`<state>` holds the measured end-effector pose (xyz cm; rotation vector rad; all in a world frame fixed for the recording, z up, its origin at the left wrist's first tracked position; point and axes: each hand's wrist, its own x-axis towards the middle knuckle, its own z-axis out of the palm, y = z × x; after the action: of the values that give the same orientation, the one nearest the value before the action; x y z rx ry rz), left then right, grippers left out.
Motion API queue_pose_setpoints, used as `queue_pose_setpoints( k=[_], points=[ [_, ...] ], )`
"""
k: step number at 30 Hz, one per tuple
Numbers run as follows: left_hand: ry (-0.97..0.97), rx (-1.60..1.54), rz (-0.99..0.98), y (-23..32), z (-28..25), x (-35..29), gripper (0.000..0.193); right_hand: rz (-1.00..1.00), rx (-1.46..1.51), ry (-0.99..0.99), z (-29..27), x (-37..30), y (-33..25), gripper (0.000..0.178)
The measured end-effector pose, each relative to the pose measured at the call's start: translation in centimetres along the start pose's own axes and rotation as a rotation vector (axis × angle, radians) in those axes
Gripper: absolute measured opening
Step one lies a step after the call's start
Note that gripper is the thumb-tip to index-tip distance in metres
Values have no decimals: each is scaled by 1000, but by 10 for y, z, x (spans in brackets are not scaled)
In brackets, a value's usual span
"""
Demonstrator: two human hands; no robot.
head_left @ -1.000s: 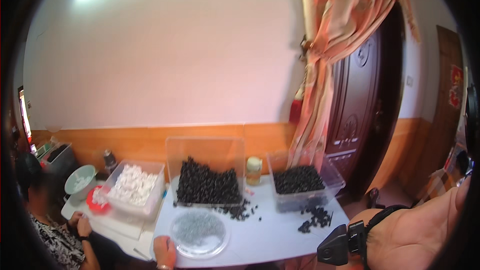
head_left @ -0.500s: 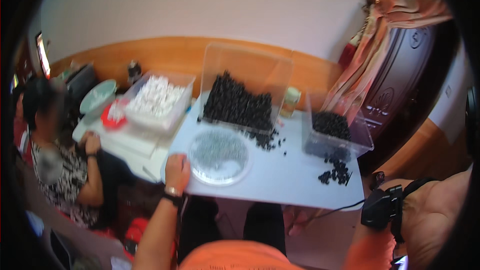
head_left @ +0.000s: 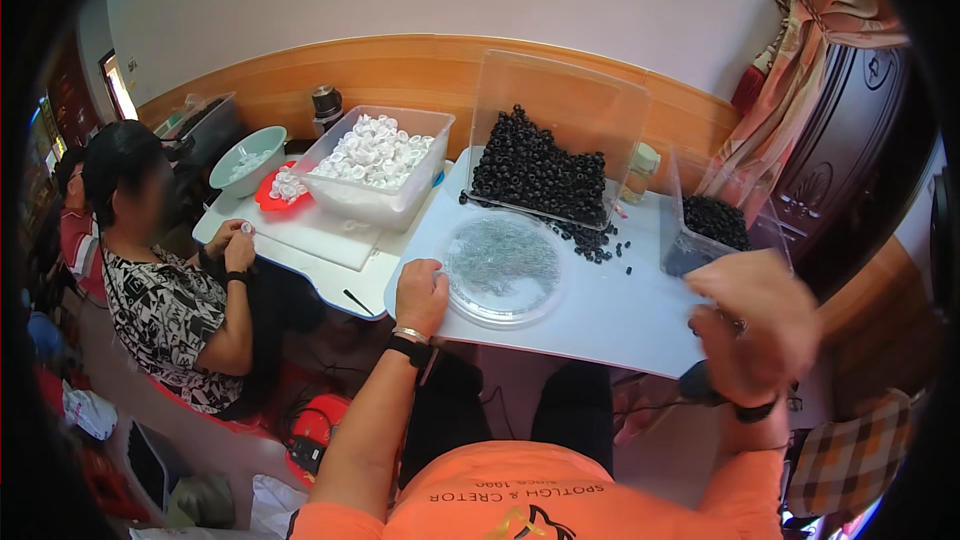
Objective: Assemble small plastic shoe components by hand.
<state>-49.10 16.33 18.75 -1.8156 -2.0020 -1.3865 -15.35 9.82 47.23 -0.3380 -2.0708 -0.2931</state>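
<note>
Left hand (head_left: 422, 297) loosely curled at the front edge of the bench (head_left: 630, 325), just beside the round clear tray (head_left: 500, 318) of fine pieces, any grip hidden; right hand (head_left: 757, 320) motion-blurred near the clear bin (head_left: 690, 258) of black parts, finger state indeterminable.

The left hand (head_left: 423, 295) has a round, clear plastic dish (head_left: 500, 320) right of its fingers (head_left: 440, 286); the blurred right hand (head_left: 758, 325), a clear, rectangular plastic box (head_left: 682, 256) beyond its fingers
</note>
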Motion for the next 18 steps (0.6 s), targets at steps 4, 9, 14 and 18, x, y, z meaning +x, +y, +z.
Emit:
queue_pose_setpoints(
  k=[4,9,14,18],
  points=[
    [-22,9,-3,6,-1,5,16,288,183,-198,58,-70,7,20],
    [-21,15,9,2,-1,5,16,614,332,-438,118,-151,3,11],
    [-14,-13,29,4,0,3,16,584,783,-1027,153,-208,-32,27],
    [-29,0,9,5,0,-2,21,662,930,-1283,212,-271,-39,45]
  ],
)
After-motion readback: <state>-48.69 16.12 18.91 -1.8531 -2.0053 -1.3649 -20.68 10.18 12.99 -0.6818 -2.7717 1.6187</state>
